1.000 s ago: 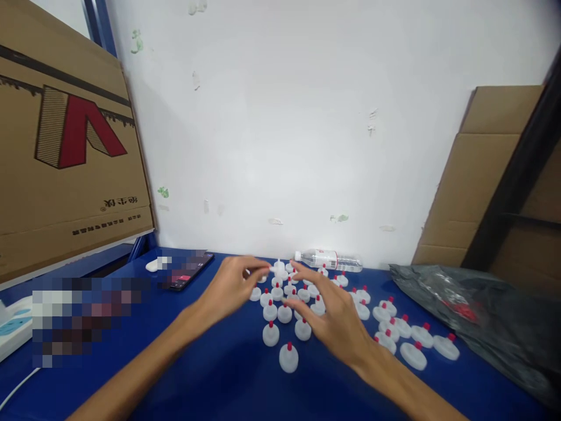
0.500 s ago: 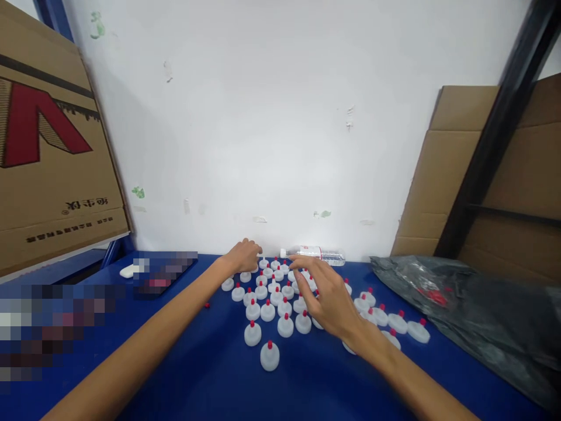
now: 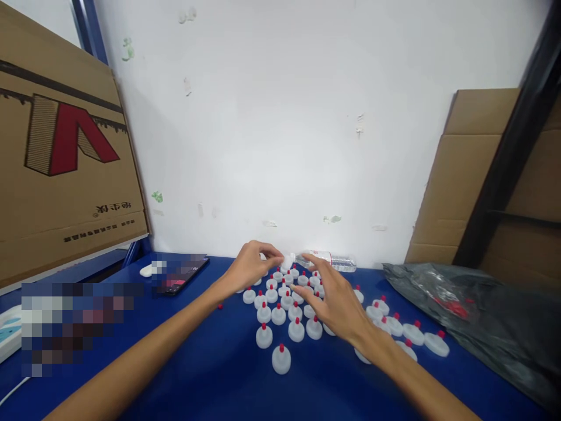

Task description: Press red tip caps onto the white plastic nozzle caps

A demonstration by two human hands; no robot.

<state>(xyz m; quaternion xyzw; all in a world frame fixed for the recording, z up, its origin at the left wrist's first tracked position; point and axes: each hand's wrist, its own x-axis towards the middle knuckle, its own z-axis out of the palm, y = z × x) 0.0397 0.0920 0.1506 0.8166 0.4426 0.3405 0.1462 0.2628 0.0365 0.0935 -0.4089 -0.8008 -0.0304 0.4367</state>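
Note:
My left hand [image 3: 256, 261] is closed in a pinch at the back of a group of caps. Its fingertips grip a white translucent cap [image 3: 287, 262], on which no red tip shows. My right hand [image 3: 335, 295] hovers over the group with thumb and index finger apart, holding nothing. Below and around both hands stand several white translucent caps with small red tips [image 3: 296, 330], spread across the blue table. Some of them are hidden behind my right hand and forearm.
A clear water bottle [image 3: 343, 262] lies along the wall. Left are a phone [image 3: 188, 276], a loose red tip [image 3: 220, 306] and a large carton [image 3: 70, 193]. A dark plastic bag [image 3: 495, 316] with a clear bag of red pieces [image 3: 456, 304] lies right.
My left hand has moved right and now pinches a white cap in front of the bottle's neck. My right hand stays spread over the caps. The view has shifted slightly left.

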